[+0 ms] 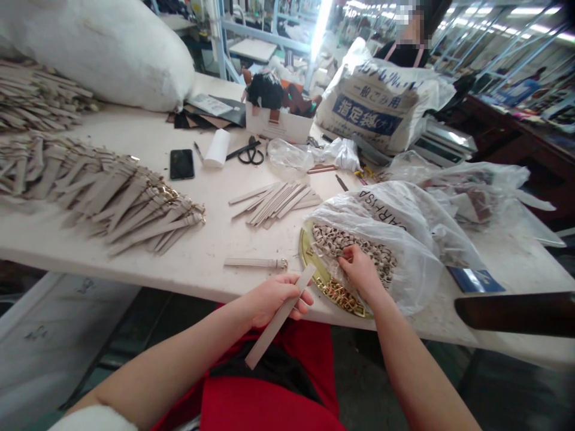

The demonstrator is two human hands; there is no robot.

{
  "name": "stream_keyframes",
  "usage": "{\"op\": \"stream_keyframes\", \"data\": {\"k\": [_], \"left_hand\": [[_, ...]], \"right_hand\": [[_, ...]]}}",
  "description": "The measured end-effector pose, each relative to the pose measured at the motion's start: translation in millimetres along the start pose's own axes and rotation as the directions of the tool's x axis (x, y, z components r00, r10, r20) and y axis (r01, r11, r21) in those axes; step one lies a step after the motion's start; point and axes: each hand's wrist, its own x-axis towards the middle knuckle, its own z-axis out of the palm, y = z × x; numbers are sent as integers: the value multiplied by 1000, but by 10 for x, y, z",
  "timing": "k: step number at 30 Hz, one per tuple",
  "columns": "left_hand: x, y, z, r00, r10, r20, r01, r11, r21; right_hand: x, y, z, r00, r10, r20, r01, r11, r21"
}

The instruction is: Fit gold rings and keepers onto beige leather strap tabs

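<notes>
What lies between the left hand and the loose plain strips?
One metal-ended strap lies between the left hand and the strips, in the head view.

The pale table (214,242) bears heaped straps (121,188) at left, then a phone (182,164), a roll (216,149) and scissors (251,155). Strips (278,202) lie fanned mid-table — one strap (252,263) nearer the front edge — with a round tray (306,242) to their right. A box (281,125) and a sack (368,114) stand at the back; a blue booklet (476,280) lies right of the tray.
</notes>
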Motion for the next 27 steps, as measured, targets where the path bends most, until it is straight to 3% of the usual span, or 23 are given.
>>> {"op": "stream_keyframes", "data": {"k": [7, 10, 12, 14, 16, 18, 20, 23, 27], "left_hand": [[-19, -88, -45, 999, 19, -29, -16, 996, 90], [-10, -102, -45, 995, 94, -35, -81, 960, 267], [10, -84, -33, 988, 149, -45, -117, 899, 421], [46, -53, -19, 976, 214, -45, -155, 823, 547], [88, -21, -10, 959, 280, -32, -197, 747, 635], [122, 2, -9, 945, 328, -13, -228, 685, 692], [132, 13, -17, 939, 345, -2, -236, 646, 726], [99, 10, -42, 940, 342, 0, -217, 599, 771], [25, -9, -65, 928, 372, -2, -195, 493, 848]], "right_hand": [[87, -65, -9, 999, -41, 19, 40, 997, 67], [3, -83, -58, 1000, -28, -14, 29, 992, 121], [-118, -149, -97, 1000, -5, -19, 11, 960, 278], [-273, -270, -131, 999, 24, 46, -45, 843, 536], [-432, -422, -155, 983, 26, 179, -155, 636, 756], [-565, -567, -168, 955, -6, 297, -267, 426, 864], [-659, -675, -168, 929, -59, 366, -336, 286, 898], [-733, -749, -151, 909, -143, 392, -359, 215, 908], [-779, -760, -139, 915, -171, 366, -317, 255, 913]]}}
